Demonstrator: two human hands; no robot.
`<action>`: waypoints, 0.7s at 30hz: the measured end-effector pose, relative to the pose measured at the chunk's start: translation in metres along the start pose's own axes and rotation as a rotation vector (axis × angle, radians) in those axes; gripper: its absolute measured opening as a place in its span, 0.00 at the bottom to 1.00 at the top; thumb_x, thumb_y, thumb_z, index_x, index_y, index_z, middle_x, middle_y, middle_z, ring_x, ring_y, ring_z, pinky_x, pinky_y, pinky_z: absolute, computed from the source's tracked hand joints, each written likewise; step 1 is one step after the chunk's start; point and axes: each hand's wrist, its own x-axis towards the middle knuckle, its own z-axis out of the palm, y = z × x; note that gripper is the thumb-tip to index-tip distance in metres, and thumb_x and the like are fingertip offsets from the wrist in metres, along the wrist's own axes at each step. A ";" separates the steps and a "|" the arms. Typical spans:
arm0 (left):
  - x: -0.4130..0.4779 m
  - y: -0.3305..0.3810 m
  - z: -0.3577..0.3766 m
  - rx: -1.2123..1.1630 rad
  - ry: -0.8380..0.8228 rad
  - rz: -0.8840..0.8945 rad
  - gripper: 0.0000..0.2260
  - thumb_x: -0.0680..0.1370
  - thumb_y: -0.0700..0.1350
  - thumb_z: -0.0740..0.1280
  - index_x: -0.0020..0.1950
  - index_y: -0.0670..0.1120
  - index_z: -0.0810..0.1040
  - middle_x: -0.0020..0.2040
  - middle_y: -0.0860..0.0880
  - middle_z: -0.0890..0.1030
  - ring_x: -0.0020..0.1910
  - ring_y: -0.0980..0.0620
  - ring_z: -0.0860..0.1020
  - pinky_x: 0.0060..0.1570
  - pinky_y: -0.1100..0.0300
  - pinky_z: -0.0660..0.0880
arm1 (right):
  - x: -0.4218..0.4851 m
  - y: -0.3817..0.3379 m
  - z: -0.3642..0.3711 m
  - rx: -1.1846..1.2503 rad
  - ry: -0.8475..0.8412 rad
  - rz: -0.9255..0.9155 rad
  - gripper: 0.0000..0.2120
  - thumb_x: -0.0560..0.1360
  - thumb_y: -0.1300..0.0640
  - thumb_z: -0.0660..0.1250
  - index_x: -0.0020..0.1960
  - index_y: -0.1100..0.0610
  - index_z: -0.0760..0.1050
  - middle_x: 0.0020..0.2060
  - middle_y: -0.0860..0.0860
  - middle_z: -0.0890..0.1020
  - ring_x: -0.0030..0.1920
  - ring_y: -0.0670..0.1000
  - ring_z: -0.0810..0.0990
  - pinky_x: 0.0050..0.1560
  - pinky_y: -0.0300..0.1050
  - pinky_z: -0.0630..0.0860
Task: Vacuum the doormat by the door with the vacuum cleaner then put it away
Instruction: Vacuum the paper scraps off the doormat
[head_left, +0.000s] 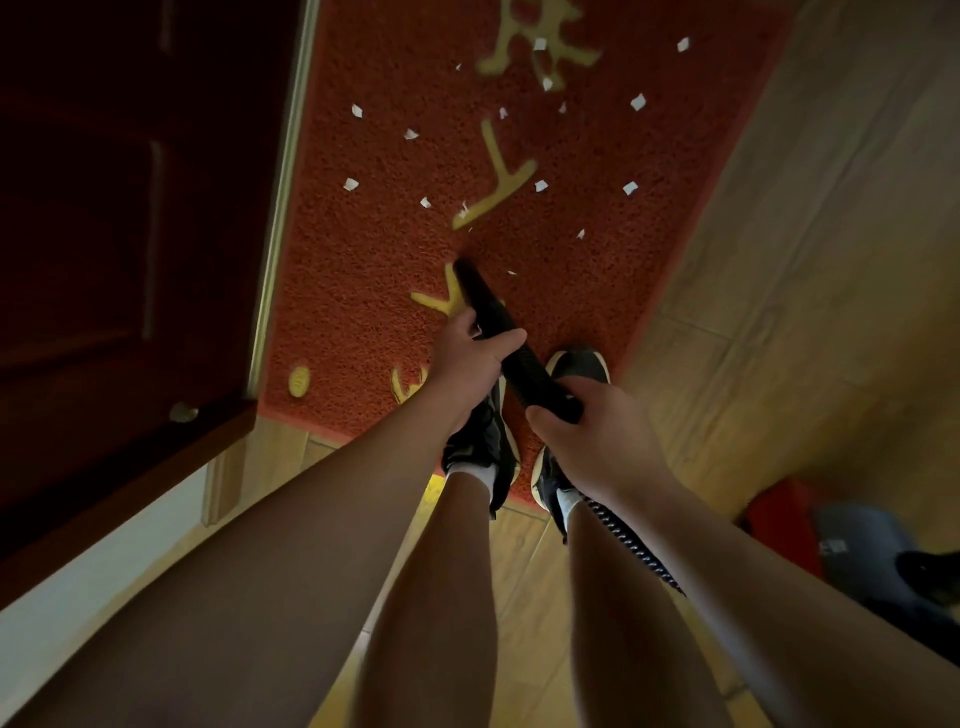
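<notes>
Head | left hand (467, 364), right hand (592, 436) fingers (540, 415) grip vacuum nozzle (480, 299) | tip points forward-left onto doormat (582, 301)

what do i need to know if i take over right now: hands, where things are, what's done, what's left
Left hand: grips the black vacuum nozzle near its middle.
Right hand: grips its rear end, where the ribbed hose runs back.
Nozzle tip points down at the red doormat beside the dark door.
Done: near end of the mat looks free of scraps.
Left: white paper scraps dot the mat ahead of the tip; vacuum them, then put the vacuum away.
</notes>
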 end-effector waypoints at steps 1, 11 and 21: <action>-0.002 0.000 0.001 0.010 -0.006 0.000 0.19 0.77 0.50 0.74 0.68 0.51 0.78 0.64 0.51 0.80 0.62 0.46 0.79 0.65 0.42 0.77 | -0.001 0.002 0.000 0.002 0.004 -0.002 0.10 0.76 0.50 0.68 0.40 0.55 0.78 0.28 0.54 0.80 0.30 0.54 0.78 0.31 0.53 0.74; -0.007 0.002 0.020 0.035 -0.039 -0.007 0.28 0.69 0.56 0.77 0.67 0.49 0.79 0.61 0.49 0.82 0.60 0.48 0.81 0.63 0.43 0.79 | -0.014 0.015 -0.005 0.082 0.051 0.031 0.09 0.75 0.51 0.68 0.41 0.56 0.78 0.27 0.54 0.79 0.29 0.56 0.77 0.30 0.57 0.75; -0.011 0.000 0.036 0.028 -0.090 -0.015 0.26 0.71 0.50 0.75 0.67 0.44 0.77 0.60 0.46 0.83 0.59 0.46 0.82 0.62 0.43 0.80 | -0.022 0.028 -0.014 0.095 0.055 0.068 0.09 0.75 0.51 0.69 0.42 0.55 0.79 0.30 0.53 0.80 0.30 0.53 0.79 0.32 0.54 0.74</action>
